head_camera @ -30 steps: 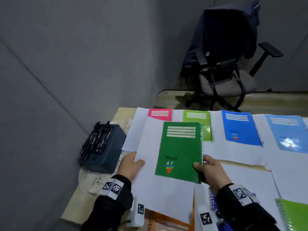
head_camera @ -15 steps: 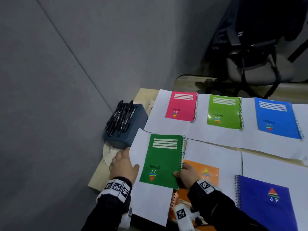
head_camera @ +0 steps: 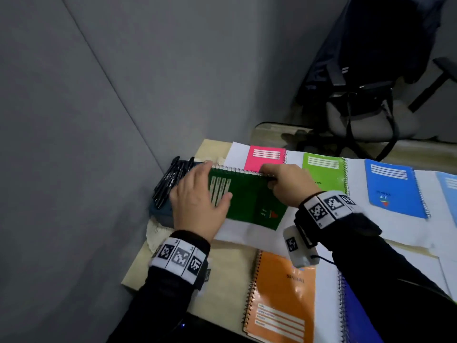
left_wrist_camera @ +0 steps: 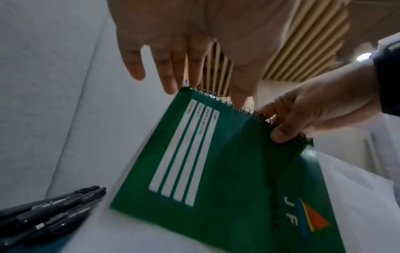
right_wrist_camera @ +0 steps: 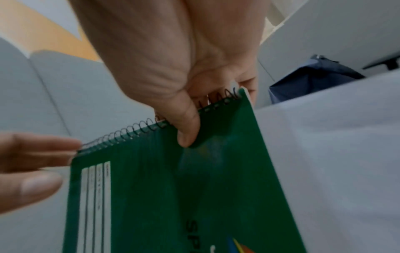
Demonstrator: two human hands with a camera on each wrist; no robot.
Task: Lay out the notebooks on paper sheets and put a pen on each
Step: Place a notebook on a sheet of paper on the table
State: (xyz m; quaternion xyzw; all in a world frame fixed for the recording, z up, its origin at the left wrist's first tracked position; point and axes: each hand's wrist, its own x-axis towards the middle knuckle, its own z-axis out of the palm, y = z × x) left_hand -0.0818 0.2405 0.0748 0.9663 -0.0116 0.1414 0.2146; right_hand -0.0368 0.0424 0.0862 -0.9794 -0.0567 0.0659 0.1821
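A dark green spiral notebook (head_camera: pixel 249 201) rests on a white paper sheet (head_camera: pixel 247 235) at the table's left end, its spiral along the far edge. In the wrist views that spiral edge looks raised off the sheet. My right hand (head_camera: pixel 284 181) pinches the spiral edge near its right corner, thumb on the cover (right_wrist_camera: pixel 188 130). My left hand (head_camera: pixel 197 201) has straight fingers over the notebook's left end, thumb lying on the cover. Its fingertips (left_wrist_camera: pixel 171 82) touch the far left corner. Black pens (head_camera: pixel 173 181) lie on a dark blue box just left of the notebook.
Pink (head_camera: pixel 264 158), light green (head_camera: pixel 324 174) and blue (head_camera: pixel 393 186) notebooks lie on paper along the far edge. An orange notebook (head_camera: pixel 282 298) and a dark blue one (head_camera: pixel 356 318) lie near me. An office chair (head_camera: pixel 371 107) stands beyond the table. A grey wall is at left.
The green notebook has been turned a quarter turn, so its spiral now faces away. My right hand moved from its near corner to the spiral edge. My left hand moved from the paper onto the notebook.
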